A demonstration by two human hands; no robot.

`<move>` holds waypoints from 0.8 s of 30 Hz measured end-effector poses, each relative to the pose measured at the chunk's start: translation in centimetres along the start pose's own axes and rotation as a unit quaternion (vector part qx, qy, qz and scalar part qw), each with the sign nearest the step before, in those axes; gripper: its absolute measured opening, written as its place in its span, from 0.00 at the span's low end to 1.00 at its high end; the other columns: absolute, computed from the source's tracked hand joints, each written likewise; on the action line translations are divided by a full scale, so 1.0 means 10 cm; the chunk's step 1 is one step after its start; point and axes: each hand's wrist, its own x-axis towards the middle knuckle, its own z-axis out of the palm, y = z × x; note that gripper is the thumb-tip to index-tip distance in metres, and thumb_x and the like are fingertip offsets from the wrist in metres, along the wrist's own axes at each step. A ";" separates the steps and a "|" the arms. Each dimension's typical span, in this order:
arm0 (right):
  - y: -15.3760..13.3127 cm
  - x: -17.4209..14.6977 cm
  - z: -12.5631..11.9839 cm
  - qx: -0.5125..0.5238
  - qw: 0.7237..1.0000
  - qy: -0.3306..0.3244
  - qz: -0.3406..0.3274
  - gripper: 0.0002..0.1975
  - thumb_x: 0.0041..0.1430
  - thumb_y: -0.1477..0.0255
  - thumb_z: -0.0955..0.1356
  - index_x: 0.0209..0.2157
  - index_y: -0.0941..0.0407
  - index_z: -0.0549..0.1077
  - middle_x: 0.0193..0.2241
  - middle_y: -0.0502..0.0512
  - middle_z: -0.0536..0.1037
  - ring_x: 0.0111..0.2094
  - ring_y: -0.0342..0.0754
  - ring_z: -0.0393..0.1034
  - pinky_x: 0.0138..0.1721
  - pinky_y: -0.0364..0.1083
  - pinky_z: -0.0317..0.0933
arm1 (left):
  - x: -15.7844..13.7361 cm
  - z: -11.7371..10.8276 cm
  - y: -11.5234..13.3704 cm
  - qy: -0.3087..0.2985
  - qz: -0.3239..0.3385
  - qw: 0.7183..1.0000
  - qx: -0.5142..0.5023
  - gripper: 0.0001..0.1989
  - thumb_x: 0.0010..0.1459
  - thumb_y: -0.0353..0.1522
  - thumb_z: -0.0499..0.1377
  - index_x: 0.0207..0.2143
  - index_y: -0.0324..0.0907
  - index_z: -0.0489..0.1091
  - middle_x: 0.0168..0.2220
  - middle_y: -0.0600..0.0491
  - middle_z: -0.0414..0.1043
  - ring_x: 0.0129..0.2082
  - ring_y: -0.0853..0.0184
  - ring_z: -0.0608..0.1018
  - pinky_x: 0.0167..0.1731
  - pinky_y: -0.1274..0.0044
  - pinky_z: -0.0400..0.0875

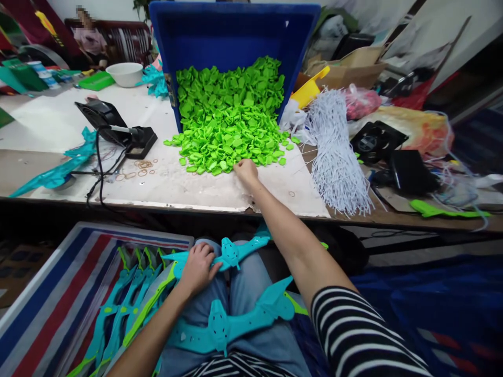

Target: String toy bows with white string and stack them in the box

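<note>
Picking appears in hand: right hand (247,174) at edge of green pieces (231,131) on bench (188,192), grip indeterminable; left hand (199,266) clamped on upper turquoise part (231,253). Next move likely calls for pinching one piece.

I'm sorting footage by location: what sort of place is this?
Probably an assembly workshop: a blue bin spills green plastic pieces onto the worktable, and several turquoise parts, alike in shape, are close at hand.

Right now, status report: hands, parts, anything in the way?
Left hand on a turquoise part. Right hand at front edge of green pieces. Second turquoise part across the lap. No obstruction seen at right hand.
</note>
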 end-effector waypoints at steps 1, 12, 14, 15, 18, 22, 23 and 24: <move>0.04 -0.05 -0.03 0.015 1.000 -0.020 0.005 0.08 0.54 0.73 0.65 0.29 0.60 0.75 0.34 0.60 0.79 0.39 0.51 0.73 0.39 0.46 0.65 | 0.00 0.00 -0.02 -0.002 0.011 1.000 -0.011 0.14 0.62 0.39 0.52 0.37 0.40 0.73 0.42 0.46 0.71 0.49 0.57 0.66 0.46 0.65 0.61; 0.50 -0.59 -0.57 -0.063 0.977 -0.202 0.010 0.08 0.49 0.72 0.67 0.19 0.60 0.71 0.17 0.56 0.75 0.16 0.41 0.64 0.18 0.39 0.55 | 0.16 0.10 0.18 -0.077 -0.042 0.992 -0.093 0.17 0.61 0.38 0.52 0.46 0.36 0.68 0.42 0.42 0.73 0.45 0.56 0.73 0.45 0.66 0.66; 0.56 -0.59 -0.60 -0.158 0.977 -0.112 -0.091 0.06 0.49 0.74 0.66 0.23 0.60 0.74 0.24 0.59 0.78 0.27 0.47 0.71 0.29 0.43 0.62 | 0.23 0.09 0.22 -0.096 -0.092 0.984 -0.116 0.22 0.60 0.37 0.52 0.55 0.36 0.62 0.45 0.41 0.73 0.46 0.56 0.74 0.46 0.67 0.67; 0.59 -0.58 -0.59 -0.180 0.968 -0.071 -0.161 0.05 0.49 0.75 0.66 0.27 0.59 0.75 0.30 0.60 0.79 0.33 0.50 0.72 0.35 0.45 0.64 | 0.27 0.07 0.23 -0.121 -0.111 0.978 -0.126 0.24 0.60 0.37 0.53 0.57 0.36 0.60 0.47 0.41 0.73 0.47 0.56 0.74 0.45 0.67 0.67; 0.72 -0.53 -0.52 -0.155 0.915 -0.051 -0.369 0.11 0.49 0.78 0.65 0.35 0.58 0.75 0.44 0.60 0.76 0.48 0.53 0.68 0.48 0.50 0.61 | 0.43 0.02 0.21 -0.216 -0.138 0.953 -0.162 0.27 0.58 0.36 0.54 0.59 0.35 0.58 0.46 0.40 0.74 0.46 0.55 0.76 0.43 0.69 0.67; 0.84 -0.50 -0.41 -0.142 0.877 -0.107 -0.446 0.06 0.54 0.74 0.65 0.30 0.59 0.74 0.38 0.62 0.77 0.46 0.54 0.68 0.48 0.51 0.59 | 0.57 -0.01 0.13 -0.245 -0.119 0.926 -0.260 0.26 0.54 0.35 0.57 0.54 0.35 0.64 0.44 0.43 0.75 0.42 0.58 0.76 0.42 0.73 0.68; 0.85 -0.51 -0.39 -0.142 0.878 -0.100 -0.447 0.06 0.55 0.73 0.65 0.29 0.59 0.73 0.37 0.62 0.77 0.45 0.54 0.68 0.48 0.51 0.59 | 0.59 -0.01 0.11 -0.242 -0.113 0.921 -0.284 0.24 0.53 0.35 0.57 0.52 0.36 0.65 0.42 0.45 0.76 0.41 0.59 0.76 0.41 0.73 0.68; 0.86 -0.52 -0.37 -0.139 0.880 -0.087 -0.445 0.06 0.55 0.72 0.65 0.29 0.59 0.73 0.37 0.62 0.76 0.45 0.54 0.67 0.49 0.51 0.58 | 0.60 0.00 0.10 -0.241 -0.109 0.916 -0.303 0.22 0.53 0.35 0.57 0.49 0.36 0.67 0.40 0.47 0.76 0.39 0.61 0.76 0.39 0.74 0.68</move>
